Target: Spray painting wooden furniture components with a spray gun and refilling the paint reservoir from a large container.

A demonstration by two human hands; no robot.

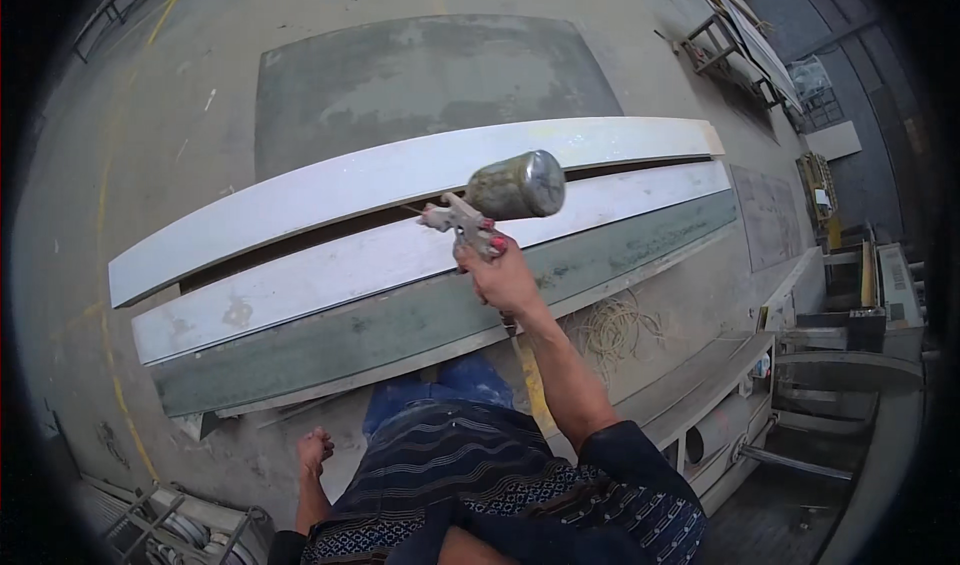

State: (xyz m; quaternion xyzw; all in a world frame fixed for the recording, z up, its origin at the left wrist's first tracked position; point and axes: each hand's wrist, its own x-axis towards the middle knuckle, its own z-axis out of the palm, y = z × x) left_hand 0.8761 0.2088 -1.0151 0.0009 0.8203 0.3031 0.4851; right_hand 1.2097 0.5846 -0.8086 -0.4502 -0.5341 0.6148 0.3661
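A paint spray gun (462, 223) with a dented, paint-stained metal cup (515, 187) is gripped in my right hand (505, 280), fingers wrapped round its handle. It is held above two long white boards, its nozzle end toward the left. The far white board (430, 158) and the near white board (330, 280) lie side by side with a dark gap between them. Along the near side runs a grey-green board or bench surface (620, 258). My left hand (315, 448) hangs low beside my body, fingers curled, with nothing visible in it.
A coiled pale hose or rope (620, 333) lies on the floor right of my legs. Metal machinery (830, 370) stands at the right. A frame with wire coils (175, 530) is at the lower left. A dark grey-green patch (430, 75) covers floor beyond the boards.
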